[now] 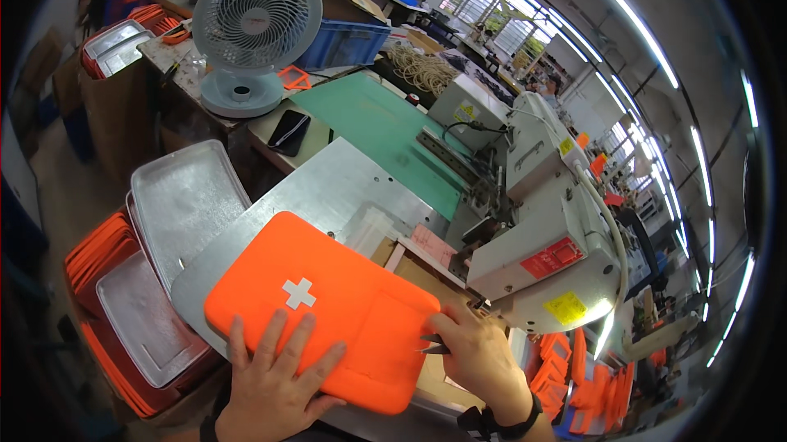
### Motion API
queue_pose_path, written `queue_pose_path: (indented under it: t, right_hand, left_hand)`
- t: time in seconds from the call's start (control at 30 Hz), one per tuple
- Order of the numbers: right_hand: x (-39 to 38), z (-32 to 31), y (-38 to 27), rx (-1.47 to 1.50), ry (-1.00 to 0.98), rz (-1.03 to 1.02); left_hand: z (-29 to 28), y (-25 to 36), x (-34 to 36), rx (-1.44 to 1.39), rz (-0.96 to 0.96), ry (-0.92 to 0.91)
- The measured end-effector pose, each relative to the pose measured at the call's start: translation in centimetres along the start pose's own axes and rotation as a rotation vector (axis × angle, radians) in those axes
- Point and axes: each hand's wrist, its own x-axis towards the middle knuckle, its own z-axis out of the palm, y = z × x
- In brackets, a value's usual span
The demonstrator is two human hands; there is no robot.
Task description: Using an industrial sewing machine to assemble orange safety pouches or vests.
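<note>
An orange padded case (320, 294) with a white cross lies tilted across a bare metal work plate (344, 180). My left hand (275, 372) rests on its lower left part, fingers spread over the surface. At the case's right edge, my right hand (471, 352) is closed on a small dark metal tool (434, 346), apparently thread snips, partly hidden by the fingers. A white industrial sewing machine (533, 253) stands just to the right, with a green board (377, 114) behind the plate.
Metal trays (184, 196) and orange pieces (102, 249) are piled at left. A fan (254, 24), a blue crate (336, 45), a phone (288, 132) and coiled cord (422, 65) sit at the back. More orange pieces (590, 385) lie at lower right; people are visible in the distance.
</note>
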Motion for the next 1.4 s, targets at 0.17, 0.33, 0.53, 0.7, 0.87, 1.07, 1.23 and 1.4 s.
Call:
queue_pose_path:
  t: [0.17, 0.33, 0.53, 0.7, 0.87, 1.07, 1.23, 1.4]
  right_hand:
    - [0.8, 0.0, -1.2, -0.006, 0.089, 0.035]
    - [-0.1, -0.3, -0.5, 0.019, 0.064, 0.066]
    - [-0.3, -1.4, -1.1, -0.021, -0.019, 0.066]
    - [0.4, -0.6, -1.9, 0.032, 0.026, 0.108]
    - [0.1, -1.4, -1.2, 0.037, -0.009, 0.067]
    - [0.8, -1.0, -1.8, -0.057, -0.058, 0.008]
    - [2.7, -1.1, -3.3, -0.044, 0.005, 0.046]
    - [2.6, -0.6, -2.4, -0.028, -0.022, 0.046]
  left_hand:
    - [1.0, -0.6, 0.0, 0.042, 0.035, 0.082]
    - [1.3, -0.6, -0.1, 0.04, 0.037, 0.086]
    - [0.1, -0.2, 0.0, -0.017, 0.006, 0.004]
    - [0.0, -0.2, 0.0, -0.013, 0.005, 0.006]
    - [1.3, -0.6, -0.1, 0.034, 0.03, 0.078]
    - [0.2, -0.2, -0.1, -0.045, -0.014, -0.006]
    - [0.1, 0.0, 0.0, -0.059, -0.015, 0.0]
    - [0.1, -0.1, -0.1, -0.066, -0.019, 0.004]
